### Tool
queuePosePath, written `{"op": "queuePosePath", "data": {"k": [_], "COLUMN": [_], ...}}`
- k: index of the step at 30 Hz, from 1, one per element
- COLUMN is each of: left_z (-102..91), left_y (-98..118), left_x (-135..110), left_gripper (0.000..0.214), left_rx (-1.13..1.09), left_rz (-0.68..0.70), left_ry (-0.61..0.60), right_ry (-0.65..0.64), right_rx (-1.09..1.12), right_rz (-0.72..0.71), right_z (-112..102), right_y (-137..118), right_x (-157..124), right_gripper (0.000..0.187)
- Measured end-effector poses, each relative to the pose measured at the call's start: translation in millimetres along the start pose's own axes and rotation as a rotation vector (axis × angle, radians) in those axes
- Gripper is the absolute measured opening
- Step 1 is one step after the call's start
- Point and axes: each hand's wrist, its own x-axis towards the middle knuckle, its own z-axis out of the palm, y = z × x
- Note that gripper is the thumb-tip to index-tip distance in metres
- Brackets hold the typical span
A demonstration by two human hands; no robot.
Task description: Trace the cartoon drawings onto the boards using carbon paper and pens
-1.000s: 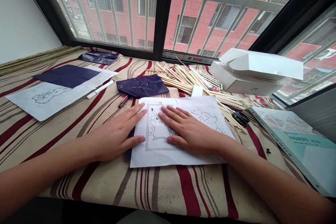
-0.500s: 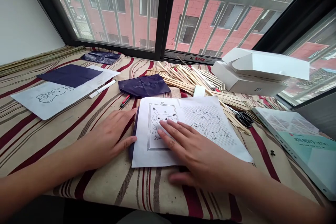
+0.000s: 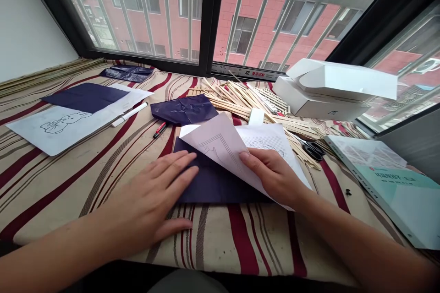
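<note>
Pinched between the thumb and fingers of my right hand (image 3: pixel 271 169) is the near left corner of a white paper printed with line drawings (image 3: pixel 220 142). That corner is lifted and folded back to the right, so part of the drawing shows faintly through. Beneath it lies a dark purple carbon sheet (image 3: pixel 216 181). My left hand (image 3: pixel 161 197) lies flat with fingers spread, its fingertips on the left edge of the carbon sheet and its thumb on the cloth.
A striped cloth (image 3: pixel 137 169) covers the surface. Thin wooden strips (image 3: pixel 237 100), scissors (image 3: pixel 312 150), a white box (image 3: pixel 330 96) and a book (image 3: pixel 388 183) are around. At left lie a red pen (image 3: pixel 160 130), a white marker (image 3: pixel 129 114) and a bear-like drawing (image 3: pixel 62 132) partly under carbon paper.
My right hand has gone from lying flat on the printed paper to gripping its corner, folding it back and baring the carbon sheet. My left hand has shifted right and nearer.
</note>
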Motion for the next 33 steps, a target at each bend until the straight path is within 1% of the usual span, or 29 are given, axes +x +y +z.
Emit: {"op": "queuePosePath", "data": {"k": [2, 4, 6, 9, 13, 15, 16, 17, 18, 19, 22, 23, 25, 28, 30, 31, 33], "left_z": [1.0, -0.1, -2.5, -7.2, -12.3, -12.4, -11.5, -9.8, -7.5, -4.7, 4.8, 7.6, 12.1, 16.7, 19.2, 20.4, 22.7], "left_y": [4, 2, -2, -6, -14, -25, -33, -42, -53, -64, -95, -102, -112, -118, -119, -119, -119], "left_x": [11, 20, 25, 28, 32, 36, 38, 40, 42, 45, 55, 60, 70, 85, 93, 96, 100], "left_gripper": [0.054, 0.045, 0.033, 0.033, 0.04, 0.043, 0.044, 0.044, 0.044, 0.044, 0.047, 0.045, 0.042, 0.037, 0.038, 0.039, 0.039], "left_rx": [0.07, 0.097, 0.105, 0.132, 0.128, 0.091, 0.066, 0.033, -0.019, -0.079, -0.234, -0.277, -0.356, -0.462, -0.521, -0.54, -0.556], "left_rz": [0.083, 0.143, 0.203, 0.251, 0.251, 0.257, 0.285, 0.302, 0.311, 0.331, 0.254, 0.232, 0.138, -0.044, -0.13, -0.145, -0.127], "left_ry": [-0.033, -0.067, -0.063, -0.017, -0.048, -0.073, -0.084, -0.073, -0.021, -0.019, 0.004, 0.007, -0.016, 0.014, 0.053, 0.054, 0.016], "right_ry": [0.008, 0.019, 0.059, 0.209, 0.451, 0.522, 0.544, 0.563, 0.578, 0.593, 0.64, 0.644, 0.612, 0.554, 0.557, 0.563, 0.548], "right_rx": [0.119, 0.198, 0.246, 0.335, 0.489, 0.51, 0.501, 0.48, 0.448, 0.409, 0.259, 0.204, 0.093, -0.045, -0.109, -0.135, -0.185], "right_rz": [0.065, 0.106, 0.136, 0.16, 0.116, 0.063, 0.033, 0.004, -0.027, -0.06, -0.165, -0.197, -0.224, -0.217, -0.212, -0.209, -0.2], "right_z": [0, 0, -2, -7, -19, -27, -30, -34, -37, -40, -45, -46, -45, -43, -43, -43, -42], "right_y": [3, 5, 6, 5, 5, 5, 6, 6, 6, 6, 2, -1, -7, -14, -14, -13, -10], "right_x": [2, 4, 4, 4, 5, 5, 5, 4, 4, 2, -3, -4, -8, -11, -12, -13, -14], "right_gripper": [0.044, 0.044, 0.044, 0.039, 0.025, 0.021, 0.021, 0.021, 0.022, 0.021, 0.022, 0.026, 0.035, 0.046, 0.05, 0.051, 0.05]}}
